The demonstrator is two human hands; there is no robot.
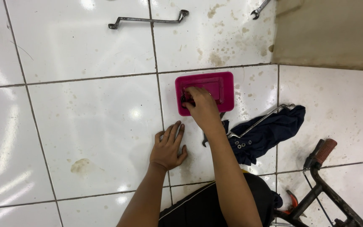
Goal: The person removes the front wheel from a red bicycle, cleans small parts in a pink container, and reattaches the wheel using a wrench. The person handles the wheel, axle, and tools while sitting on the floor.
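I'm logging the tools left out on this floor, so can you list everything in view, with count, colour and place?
Tray: one, magenta, rectangular, on the white tiles at centre.
Small dark parts: inside the tray's left side, count unclear, under the fingertips.
Offset ring spanner: one, silver, top, left of centre.
Open-end spanner: one, silver, top edge, partly cut off.
Long spanner: one, silver, lying on the cloth.
Cloth: one, dark navy, right of the tray.
Bicycle handlebar: one, black frame with reddish-brown grip, lower right.
Mat: one, beige, top right.
Floor tiles: white, stained.
Left hand: flat on the tile, empty.
Right hand: reaching into the tray, fingertips on the dark parts.
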